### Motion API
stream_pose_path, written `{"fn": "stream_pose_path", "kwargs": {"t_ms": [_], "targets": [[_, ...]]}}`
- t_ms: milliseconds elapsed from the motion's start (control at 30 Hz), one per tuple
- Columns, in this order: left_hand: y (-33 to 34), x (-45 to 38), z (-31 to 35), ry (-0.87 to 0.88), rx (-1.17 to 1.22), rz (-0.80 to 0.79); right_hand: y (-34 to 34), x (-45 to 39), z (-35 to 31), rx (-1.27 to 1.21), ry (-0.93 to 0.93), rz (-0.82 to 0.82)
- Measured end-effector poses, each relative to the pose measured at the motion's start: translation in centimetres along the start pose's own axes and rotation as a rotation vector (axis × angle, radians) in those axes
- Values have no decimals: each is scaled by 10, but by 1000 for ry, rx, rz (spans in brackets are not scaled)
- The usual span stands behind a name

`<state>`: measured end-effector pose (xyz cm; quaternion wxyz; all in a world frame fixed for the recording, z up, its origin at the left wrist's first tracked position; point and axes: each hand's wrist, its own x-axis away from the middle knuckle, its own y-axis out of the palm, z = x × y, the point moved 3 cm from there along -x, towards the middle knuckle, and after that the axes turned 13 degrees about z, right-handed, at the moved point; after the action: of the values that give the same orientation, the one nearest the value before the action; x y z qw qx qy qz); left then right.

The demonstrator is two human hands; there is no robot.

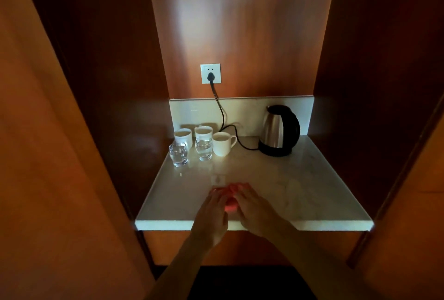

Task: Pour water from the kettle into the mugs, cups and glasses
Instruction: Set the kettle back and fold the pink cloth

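— Where was the kettle [280, 130] when you looked?

— Standing upright on its black base at about two o'clock on the marble counter [312, 194], back against the white splashback. Its cord [222, 117] ran up to the wall socket [210, 73] at twelve o'clock, still plugged in. Nobody was touching it.

— And the hands?

— Both were down at six o'clock, near the front edge of the counter, well apart from the kettle. The left hand [212, 213] and the right hand [254, 208] lay close together, fingers stretched forward and fairly straight, fingertips meeting around something small and pink-red between them. Whether either one was pinching that thing or only touching it, I couldn't tell; the light was dim and the spot was blurred.

— What about the drinking vessels?

— Clustered at ten to eleven o'clock. Two clear glasses in front, the left glass [178, 154] and the right glass [204, 148], and both looked to have water in them. Behind stood two white cups, the left cup [183, 136] and the middle cup [203, 132], and beside them, toward the kettle, a white mug [223, 143] with its handle pointing right.

— So was the pouring done?

— I'd judge it largely done: the glasses appeared filled and the kettle was back on its base. I couldn't see plainly into the cups and mug, so those may or may not have been left.
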<state>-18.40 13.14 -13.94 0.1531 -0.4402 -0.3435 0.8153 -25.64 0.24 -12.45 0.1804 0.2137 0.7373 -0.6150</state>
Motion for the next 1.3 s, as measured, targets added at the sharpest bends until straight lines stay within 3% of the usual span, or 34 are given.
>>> {"fn": "stream_pose_path", "kwargs": {"t_ms": [67, 267, 400, 633, 733, 967, 1300], "targets": [[6, 0, 0, 47, -34, -18, 12, 4, -4, 57, 6, 17], [34, -5, -28, -41, -132, -89, 46, -16, 10, 179, 77, 23], [48, -29, -47, -3, -184, -47, 70, -32, 27, 90, 144, 103], [88, -89, -103, -133, -235, -134, 125, -91, 66, 31, 248, 51], [104, -111, -127, -165, -222, -86, 139, -118, 81, 19, 256, 24], [112, -133, -140, -152, -195, -61, 144, -148, 93, 20, 236, 44], [87, -87, -116, -117, -229, -77, 106, -103, 57, 43, 219, 31]]}}
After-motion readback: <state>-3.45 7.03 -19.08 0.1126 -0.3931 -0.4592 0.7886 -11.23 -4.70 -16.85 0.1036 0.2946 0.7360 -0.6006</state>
